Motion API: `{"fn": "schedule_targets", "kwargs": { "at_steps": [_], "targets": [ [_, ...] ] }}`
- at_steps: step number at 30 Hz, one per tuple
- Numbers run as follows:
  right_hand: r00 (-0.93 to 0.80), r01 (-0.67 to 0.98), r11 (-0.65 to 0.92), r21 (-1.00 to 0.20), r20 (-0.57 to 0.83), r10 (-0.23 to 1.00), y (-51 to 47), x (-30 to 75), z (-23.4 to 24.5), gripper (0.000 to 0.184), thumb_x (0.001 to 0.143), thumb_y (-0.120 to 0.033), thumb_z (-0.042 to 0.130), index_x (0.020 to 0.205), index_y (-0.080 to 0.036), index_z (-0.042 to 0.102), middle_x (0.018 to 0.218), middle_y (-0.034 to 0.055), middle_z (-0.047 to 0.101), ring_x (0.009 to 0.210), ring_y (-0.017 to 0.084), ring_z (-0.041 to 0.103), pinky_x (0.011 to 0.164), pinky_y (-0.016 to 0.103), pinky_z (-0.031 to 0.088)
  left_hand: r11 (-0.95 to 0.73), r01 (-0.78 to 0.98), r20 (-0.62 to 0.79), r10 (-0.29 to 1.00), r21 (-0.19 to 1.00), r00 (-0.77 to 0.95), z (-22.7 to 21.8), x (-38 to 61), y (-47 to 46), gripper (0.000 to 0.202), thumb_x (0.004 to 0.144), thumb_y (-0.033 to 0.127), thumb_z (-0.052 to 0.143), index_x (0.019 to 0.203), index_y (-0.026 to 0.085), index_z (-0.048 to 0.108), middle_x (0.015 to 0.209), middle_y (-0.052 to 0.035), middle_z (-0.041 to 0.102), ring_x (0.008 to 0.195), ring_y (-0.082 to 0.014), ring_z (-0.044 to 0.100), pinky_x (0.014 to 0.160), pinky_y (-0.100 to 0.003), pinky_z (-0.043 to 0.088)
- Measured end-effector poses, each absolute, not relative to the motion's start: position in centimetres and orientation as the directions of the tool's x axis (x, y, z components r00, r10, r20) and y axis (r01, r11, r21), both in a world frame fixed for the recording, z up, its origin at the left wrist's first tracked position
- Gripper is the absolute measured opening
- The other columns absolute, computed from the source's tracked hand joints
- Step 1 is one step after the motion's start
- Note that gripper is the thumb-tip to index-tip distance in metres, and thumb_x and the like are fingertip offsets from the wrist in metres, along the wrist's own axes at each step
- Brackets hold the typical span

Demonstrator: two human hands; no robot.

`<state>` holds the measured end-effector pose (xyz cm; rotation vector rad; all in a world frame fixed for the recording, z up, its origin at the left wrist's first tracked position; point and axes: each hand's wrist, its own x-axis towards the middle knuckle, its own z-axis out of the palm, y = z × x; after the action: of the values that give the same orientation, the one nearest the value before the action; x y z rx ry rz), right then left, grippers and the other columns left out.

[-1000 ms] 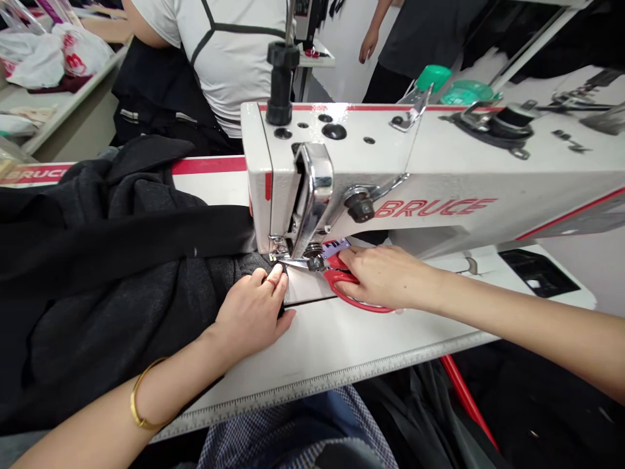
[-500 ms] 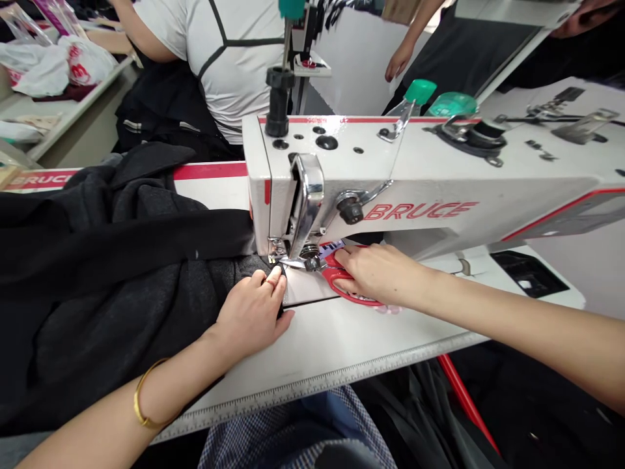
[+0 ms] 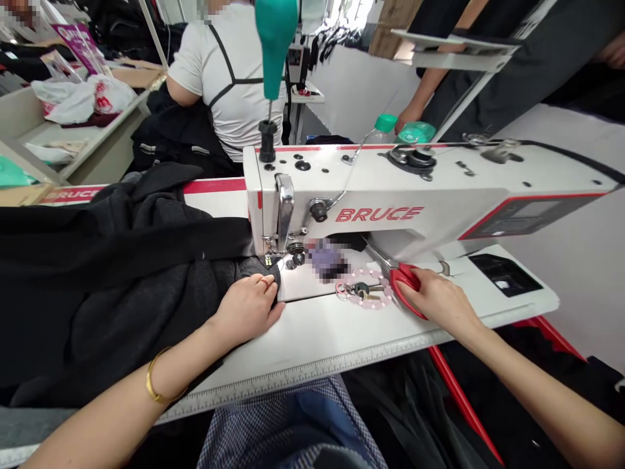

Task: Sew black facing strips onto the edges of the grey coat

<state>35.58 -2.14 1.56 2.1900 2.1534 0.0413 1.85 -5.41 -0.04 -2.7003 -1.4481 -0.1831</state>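
Note:
My left hand [image 3: 248, 303] lies on the dark grey garment [image 3: 146, 306], its fingers flat near the presser foot [image 3: 268, 251] and its thumb apart. The garment's edge runs under the needle area of the white sewing machine [image 3: 381, 189]. To the right, my right hand [image 3: 442, 299] is closed around the red handles of a pair of scissors [image 3: 409, 293]. Their metal blades point up and left beneath the machine arm, with the tips near a dark patch. A ring of pink beads with keys [image 3: 364, 292] lies just left of the scissors.
A ruler strip [image 3: 293, 374] edges the table's front. A teal-handled screwdriver [image 3: 276, 52] stands upright in a holder on the machine head. Behind sits a person in a white shirt [image 3: 234, 58]; another person's hand [image 3: 410, 117] is near the green-capped bottle [image 3: 385, 127].
My right hand has carried the scissors from beside the needle to the right, uncovering the keys. My left hand stays on the garment. The camera view has shifted.

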Motion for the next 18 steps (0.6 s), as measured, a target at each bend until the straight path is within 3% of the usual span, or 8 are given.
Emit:
{"fn": "schedule_targets", "kwargs": {
  "at_steps": [5,10,13,15,18],
  "targets": [
    [0.038,0.999,-0.037,-0.011,0.024,0.999,-2.6,37.2,0.0,0.045,0.081,-0.041,0.044,0.112,-0.009,0.05,0.099,0.0145,0.061,0.087,0.027,0.058,0.068,0.032,0.043,-0.59,0.807,0.108,0.801,-0.023,0.588,2.0,0.3,-5.5,0.04,0.086,0.039,0.038,0.096,0.01,0.062,0.102,-0.0118,0.062,0.099,-0.0221,0.054,0.089,-0.034,0.044],
    [-0.144,0.988,0.122,0.099,0.25,0.958,-3.4,35.5,0.7,0.035,0.084,-0.031,0.043,0.107,-0.007,0.056,0.1,0.017,0.059,0.091,0.03,0.054,0.076,0.039,0.043,-0.493,0.867,0.231,0.837,-0.079,0.497,4.9,-3.0,-3.3,0.039,0.089,0.029,0.031,0.109,0.007,0.056,0.113,-0.0128,0.056,0.109,-0.0206,0.048,0.096,-0.033,0.039],
    [-0.425,0.9,0.431,0.064,0.348,0.836,-4.1,30.8,1.0,0.027,0.085,-0.02,0.04,0.102,-0.008,0.058,0.1,0.0155,0.06,0.094,0.026,0.052,0.081,0.037,0.042,-0.552,0.82,0.153,0.806,-0.152,0.571,5.7,-3.9,-0.8,0.035,0.088,0.023,0.032,0.108,0.007,0.056,0.117,-0.014,0.053,0.115,-0.0219,0.042,0.099,-0.035,0.035],
    [-0.688,0.694,0.72,0.016,0.309,0.656,-4.4,26.4,0.9,0.029,0.084,-0.013,0.037,0.108,-0.012,0.055,0.11,0.0124,0.057,0.104,0.024,0.048,0.087,0.037,0.039,-0.587,0.791,0.046,0.797,-0.171,0.602,5.7,-3.8,0.9,0.031,0.085,0.023,0.039,0.107,0.01,0.056,0.116,-0.0131,0.053,0.116,-0.023,0.04,0.1,-0.037,0.033],
    [-0.874,0.408,0.909,-0.086,0.252,0.416,-3.9,20.2,0.5,0.04,0.082,-0.023,0.045,0.12,-0.011,0.044,0.124,0.0128,0.046,0.115,0.023,0.039,0.094,0.037,0.034,-0.575,0.801,-0.046,0.816,-0.169,0.576,5.4,-3.0,3.0,0.028,0.08,0.023,0.048,0.105,0.013,0.056,0.112,-0.0109,0.056,0.113,-0.023,0.043,0.097,-0.038,0.034]
  ]
}}
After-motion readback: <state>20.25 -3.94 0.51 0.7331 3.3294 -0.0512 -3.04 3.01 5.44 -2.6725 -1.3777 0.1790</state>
